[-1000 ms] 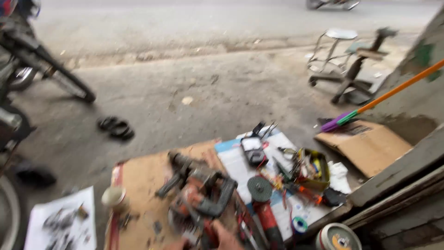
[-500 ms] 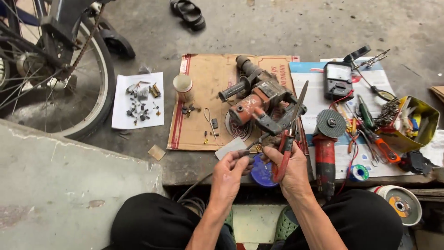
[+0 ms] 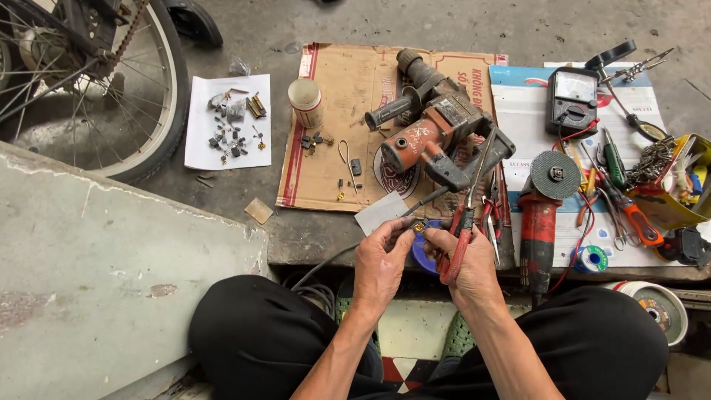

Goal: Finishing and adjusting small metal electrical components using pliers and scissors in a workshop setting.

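My left hand (image 3: pixel 379 261) pinches a small brass-coloured part (image 3: pixel 419 227) at its fingertips, just in front of the flattened cardboard (image 3: pixel 341 118). My right hand (image 3: pixel 468 268) touches the same part with its fingers and grips red-handled pliers (image 3: pixel 464 226), whose jaws point up toward the rotary hammer drill (image 3: pixel 433 130). The worn red and grey drill lies on the cardboard with its black cord running down between my knees. A blue roll of tape (image 3: pixel 424 252) lies under my hands.
A red angle grinder (image 3: pixel 541 211), a multimeter (image 3: pixel 572 100), screwdrivers (image 3: pixel 626 200) and a solder spool (image 3: pixel 592 259) lie at right. A white sheet (image 3: pixel 228 122) holds several small parts beside a small cup (image 3: pixel 305 102). A bicycle wheel (image 3: pixel 111 81) stands at left, a concrete slab (image 3: pixel 96 274) below.
The view swung from the street down to my lap and closed in on the work. My hands have come together on the small part, pliers still in the right.
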